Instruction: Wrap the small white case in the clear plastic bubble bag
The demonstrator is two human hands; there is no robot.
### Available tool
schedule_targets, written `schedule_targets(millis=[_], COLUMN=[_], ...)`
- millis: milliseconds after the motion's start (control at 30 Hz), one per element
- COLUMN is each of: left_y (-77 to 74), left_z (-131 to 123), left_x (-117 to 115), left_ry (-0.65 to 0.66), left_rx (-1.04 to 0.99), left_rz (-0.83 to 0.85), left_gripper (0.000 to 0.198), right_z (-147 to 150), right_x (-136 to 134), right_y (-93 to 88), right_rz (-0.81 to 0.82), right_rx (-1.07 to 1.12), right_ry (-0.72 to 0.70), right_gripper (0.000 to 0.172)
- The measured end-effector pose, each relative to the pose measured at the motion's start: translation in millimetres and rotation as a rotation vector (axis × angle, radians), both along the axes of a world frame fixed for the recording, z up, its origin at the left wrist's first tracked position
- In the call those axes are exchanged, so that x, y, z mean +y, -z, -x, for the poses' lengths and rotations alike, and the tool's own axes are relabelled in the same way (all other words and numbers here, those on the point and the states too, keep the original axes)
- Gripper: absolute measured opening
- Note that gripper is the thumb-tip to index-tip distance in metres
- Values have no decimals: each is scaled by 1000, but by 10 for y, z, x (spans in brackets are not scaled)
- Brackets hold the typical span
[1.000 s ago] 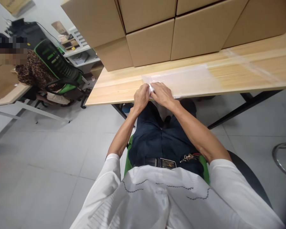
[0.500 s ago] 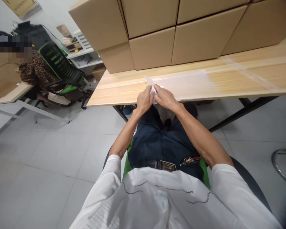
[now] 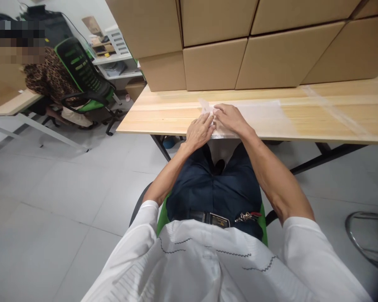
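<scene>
A clear plastic bag [image 3: 255, 115] lies flat along the near edge of the wooden table [image 3: 164, 115]. My left hand [image 3: 200, 131] rests on the bag's left end with its fingers closed on a crumpled corner. My right hand [image 3: 229, 117] sits right beside it, fingertips pinching the same bunched plastic [image 3: 209, 111]. Both hands touch each other over the table's front edge.
Several stacked cardboard boxes [image 3: 214, 63] fill the back of the table. A strip of clear tape [image 3: 334, 110] crosses the table at the right. Another person sits at the far left by a green and black chair [image 3: 82, 79]. A metal ring [image 3: 365, 235] stands on the floor at the right.
Both hands have slid forward onto the table with the bag's crumpled end, which was lifted half a second ago and now lies lower. The view has shifted.
</scene>
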State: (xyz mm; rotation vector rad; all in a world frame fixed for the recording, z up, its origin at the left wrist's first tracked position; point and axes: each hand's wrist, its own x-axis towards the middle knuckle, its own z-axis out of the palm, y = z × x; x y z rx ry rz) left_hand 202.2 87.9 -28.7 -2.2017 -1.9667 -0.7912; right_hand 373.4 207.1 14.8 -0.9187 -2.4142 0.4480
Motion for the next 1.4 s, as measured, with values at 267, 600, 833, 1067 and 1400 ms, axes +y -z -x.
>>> schedule_targets(millis=[267, 600, 833, 1067, 1400], left_y=[118, 209, 139, 28, -187], left_z=[71, 526, 687, 765, 995], left_x=[75, -118, -117, -132, 115], left_ry=[53, -71, -70, 6, 96], left_rx=[-61, -194, -226, -169, -27], left_rz=[-34, -50, -17, 75, 157], left_gripper=[59, 39, 32, 58, 60], right_z=[474, 214, 208, 322, 281], right_x=[295, 38, -127, -251, -138], right_y=[-110, 133, 182, 244, 229], right_rz=[28, 117, 30, -55, -33], right_rx=[28, 181, 28, -116, -84], right_ry=[15, -29, -77, -138, -215], right_gripper=[76, 68, 51, 58, 71])
